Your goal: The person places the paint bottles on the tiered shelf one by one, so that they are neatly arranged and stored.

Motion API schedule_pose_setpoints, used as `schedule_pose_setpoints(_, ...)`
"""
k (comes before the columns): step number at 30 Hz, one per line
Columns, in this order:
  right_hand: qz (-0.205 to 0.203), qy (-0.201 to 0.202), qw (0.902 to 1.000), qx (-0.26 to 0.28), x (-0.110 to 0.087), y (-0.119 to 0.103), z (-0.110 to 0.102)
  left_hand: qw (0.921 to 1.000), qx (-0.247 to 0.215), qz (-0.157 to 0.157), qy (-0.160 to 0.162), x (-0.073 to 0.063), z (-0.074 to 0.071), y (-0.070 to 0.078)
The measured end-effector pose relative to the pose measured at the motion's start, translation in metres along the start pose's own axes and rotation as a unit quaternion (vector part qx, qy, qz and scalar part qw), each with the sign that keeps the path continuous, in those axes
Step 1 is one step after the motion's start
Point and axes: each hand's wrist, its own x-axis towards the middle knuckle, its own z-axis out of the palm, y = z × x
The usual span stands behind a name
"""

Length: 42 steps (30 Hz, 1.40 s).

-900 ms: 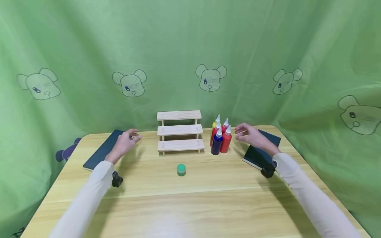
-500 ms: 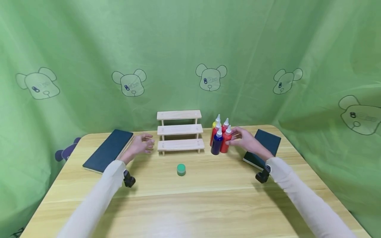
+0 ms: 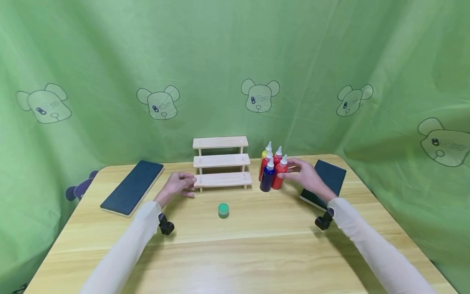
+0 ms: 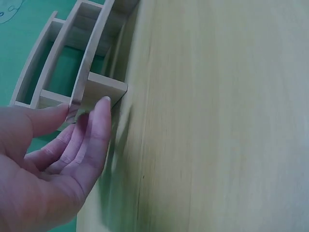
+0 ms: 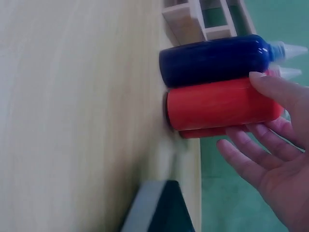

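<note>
We've got a green curtain (image 3: 209, 57) with bear-head prints behind a wood-grain worktop (image 3: 235, 261). Toward the back stands a three-tier wooden stand (image 3: 222, 178); we log a dark notebook (image 3: 133, 187) well to its left and a second dark notebook (image 3: 332, 173) to its right, partly behind the right wrist. Left hand (image 3: 176, 185) pinches the left end of the stand's bottom step, thumb against the board, fingers below. Right hand (image 3: 304, 175) grips the front red bottle (image 3: 278, 182), thumb in front, fingers behind. We see it just beside a blue bottle (image 3: 267, 181), with two more red bottles (image 3: 263, 165) and a yellow bottle (image 3: 263, 154) clustered behind, right of the stand. Smallest: a green-lidded jar (image 3: 223, 210), in front of the stand.
</note>
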Motion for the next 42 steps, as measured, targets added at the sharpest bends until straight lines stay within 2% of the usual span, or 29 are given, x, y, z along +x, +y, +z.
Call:
schedule_pose_setpoints(6, 0.011, 0.039, 0.9991, 0.012, -0.002, -0.011, -0.023, 0.9987, -0.046, -0.020, 0.003, 0.000, 0.000, -0.001)
schedule_pose_setpoints(9, 0.023, 0.070, 0.9963, 0.043, -0.002, -0.024, -0.033, 0.9976, -0.063, -0.028, 0.002, 0.001, 0.000, -0.002)
schedule_pose_setpoints(14, 0.013, 0.131, 0.9817, 0.137, 0.005, -0.045, -0.042, 0.9959, -0.083, -0.036, -0.003, 0.002, -0.001, -0.005)
schedule_pose_setpoints(18, -0.020, 0.148, 0.9734, 0.174, 0.014, -0.065, -0.044, 0.9940, -0.096, -0.053, 0.004, 0.001, -0.002, -0.002)
schedule_pose_setpoints(22, -0.054, 0.149, 0.9696, 0.187, 0.022, -0.086, -0.044, 0.9919, -0.110, -0.064, 0.004, 0.001, -0.002, 0.003)
schedule_pose_setpoints(27, -0.080, 0.128, 0.9618, 0.228, 0.035, -0.110, -0.035, 0.9930, -0.101, -0.058, -0.015, -0.001, -0.003, 0.007)
schedule_pose_setpoints(36, -0.055, 0.057, 0.9677, 0.239, 0.058, -0.148, 0.007, 0.9939, -0.095, -0.056, 0.000, -0.002, -0.003, 0.004)
schedule_pose_setpoints(42, -0.052, 0.042, 0.9663, 0.249, 0.071, -0.168, 0.037, 0.9954, -0.081, -0.050, 0.004, 0.000, 0.000, 0.006)
